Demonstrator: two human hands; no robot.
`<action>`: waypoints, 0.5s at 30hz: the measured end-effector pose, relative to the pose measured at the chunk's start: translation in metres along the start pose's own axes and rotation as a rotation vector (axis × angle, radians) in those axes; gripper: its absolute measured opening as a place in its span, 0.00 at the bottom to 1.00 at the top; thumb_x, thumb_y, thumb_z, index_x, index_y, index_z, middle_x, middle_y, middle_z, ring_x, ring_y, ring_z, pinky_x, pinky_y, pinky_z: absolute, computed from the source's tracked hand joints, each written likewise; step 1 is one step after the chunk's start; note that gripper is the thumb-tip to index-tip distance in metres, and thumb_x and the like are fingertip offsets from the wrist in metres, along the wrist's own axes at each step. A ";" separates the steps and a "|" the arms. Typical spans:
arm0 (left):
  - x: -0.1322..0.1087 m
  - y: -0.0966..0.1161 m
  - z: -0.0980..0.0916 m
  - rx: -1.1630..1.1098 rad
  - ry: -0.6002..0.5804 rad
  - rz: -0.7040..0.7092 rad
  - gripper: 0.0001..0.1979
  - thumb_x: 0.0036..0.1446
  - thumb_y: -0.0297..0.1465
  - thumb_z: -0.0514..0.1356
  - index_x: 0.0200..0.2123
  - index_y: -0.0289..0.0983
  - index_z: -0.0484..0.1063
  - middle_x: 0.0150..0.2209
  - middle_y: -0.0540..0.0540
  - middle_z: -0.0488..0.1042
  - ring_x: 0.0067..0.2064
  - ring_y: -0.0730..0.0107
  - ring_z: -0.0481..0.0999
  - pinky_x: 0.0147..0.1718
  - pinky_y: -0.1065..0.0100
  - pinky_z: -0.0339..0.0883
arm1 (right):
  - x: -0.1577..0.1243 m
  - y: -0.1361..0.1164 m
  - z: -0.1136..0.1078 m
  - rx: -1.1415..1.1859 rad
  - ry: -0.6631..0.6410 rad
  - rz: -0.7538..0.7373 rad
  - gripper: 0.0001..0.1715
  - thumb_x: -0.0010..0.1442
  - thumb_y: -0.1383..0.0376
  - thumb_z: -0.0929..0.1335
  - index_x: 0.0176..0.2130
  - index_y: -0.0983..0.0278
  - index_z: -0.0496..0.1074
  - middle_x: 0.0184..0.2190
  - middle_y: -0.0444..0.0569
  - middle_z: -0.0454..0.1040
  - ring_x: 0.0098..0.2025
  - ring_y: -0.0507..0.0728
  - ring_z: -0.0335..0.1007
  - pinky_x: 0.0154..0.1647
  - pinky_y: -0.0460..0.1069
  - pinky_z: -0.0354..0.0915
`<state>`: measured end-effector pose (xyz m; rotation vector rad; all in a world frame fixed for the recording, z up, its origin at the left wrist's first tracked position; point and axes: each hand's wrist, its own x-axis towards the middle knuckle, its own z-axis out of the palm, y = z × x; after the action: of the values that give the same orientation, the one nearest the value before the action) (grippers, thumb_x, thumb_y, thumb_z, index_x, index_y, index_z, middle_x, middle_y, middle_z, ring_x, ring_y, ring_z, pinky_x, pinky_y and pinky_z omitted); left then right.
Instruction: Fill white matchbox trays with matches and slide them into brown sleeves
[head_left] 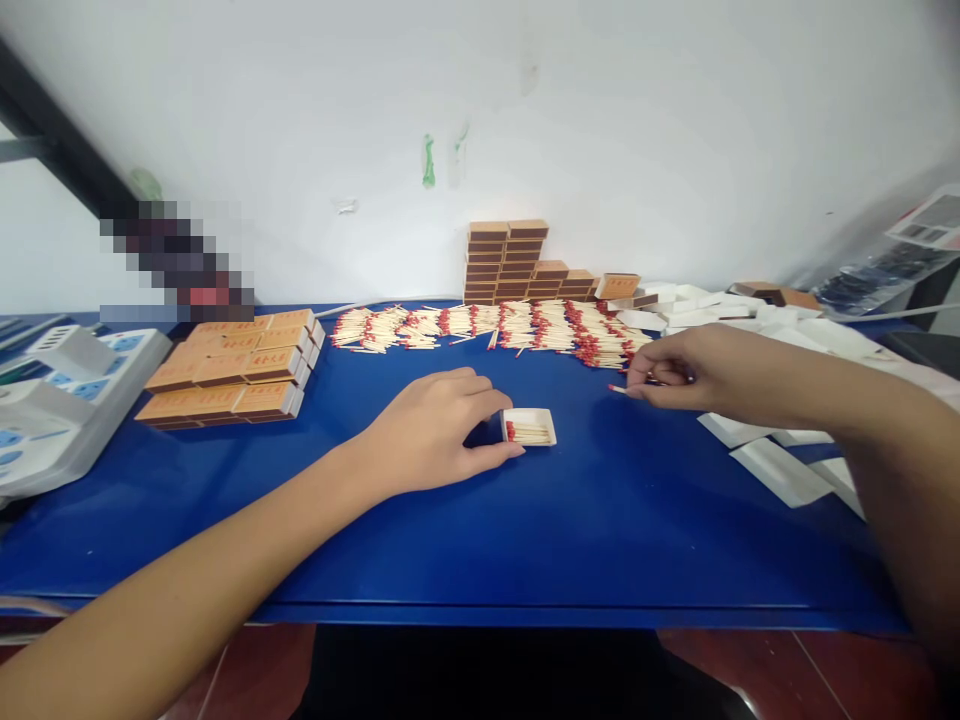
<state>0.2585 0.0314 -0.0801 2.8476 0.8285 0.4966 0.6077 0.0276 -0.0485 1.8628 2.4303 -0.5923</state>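
Near edge: the blue tabletop (480, 545) ends just in front of the person's lap, and a broad strip of its surface shows between that edge and the white tray (529, 416).
Room to the right: blue surface also shows between the tray and the right hand (671, 368), which is well apart from it.
Far limit: a band of loose matches (461, 322) runs left to right, with stepped matchboxes (504, 268) behind it by the pale wall (360, 120).
Left limit: layered matchboxes (225, 365) stand beyond the left forearm, beside a white power strip (139, 375).
Right limit: a loose heap of white trays (784, 470) lies around and under the right forearm.
Tray place: on the tabletop near the middle, just right of the left hand (442, 428).
Tray look: small, open-topped, low-walled, with a shallow layer of pale, red-headed sticks inside.
Tray direction: long axis roughly left to right; the sticks lie along it, red heads at the left end.
Left grip: thumb on the near side and fingers on the far side, grasping the tray's left end.
Right grip: fingertips pinch a single match (618, 389), its red head pointing left, its axis nearly left to right.
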 end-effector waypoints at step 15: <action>0.003 0.002 0.005 -0.005 0.019 0.016 0.17 0.71 0.45 0.68 0.49 0.37 0.81 0.40 0.46 0.82 0.42 0.61 0.80 0.41 0.62 0.70 | 0.007 -0.077 0.043 0.111 0.246 -0.394 0.14 0.68 0.50 0.69 0.36 0.55 0.79 0.24 0.45 0.70 0.26 0.56 0.64 0.30 0.52 0.55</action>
<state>0.2638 0.0316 -0.0833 2.8512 0.8073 0.5281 0.5246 0.0046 -0.0683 1.5788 3.0193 -0.5477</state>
